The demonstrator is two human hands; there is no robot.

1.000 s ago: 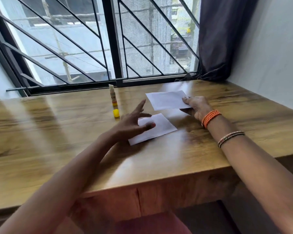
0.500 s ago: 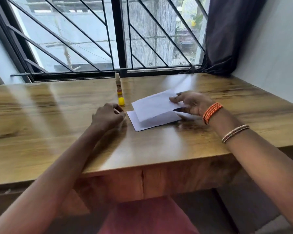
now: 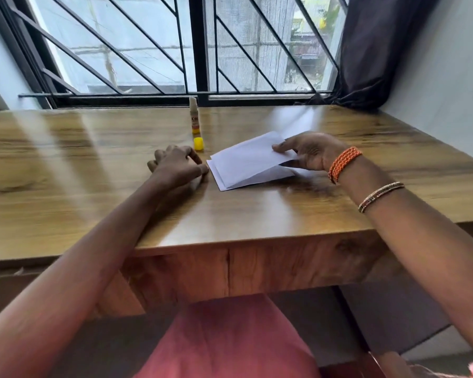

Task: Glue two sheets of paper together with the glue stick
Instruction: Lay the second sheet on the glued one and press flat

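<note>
Two white sheets of paper lie stacked on the wooden table. The upper sheet is tilted up at its right edge, pinched by my right hand. The lower sheet lies flat under it, showing along the left and near edges. My left hand rests on the table just left of the sheets, fingers curled, touching the lower sheet's left corner. The glue stick stands upright and uncapped behind my left hand. Its yellow cap sits on the table in front of it.
A barred window runs along the table's far edge. A dark curtain hangs at the far right beside a white wall. Red cloth on my lap shows below the table's front edge.
My right hand carried the upper sheet left and laid it over the lower sheet. My left hand pulled off the lower sheet and curled beside it.
</note>
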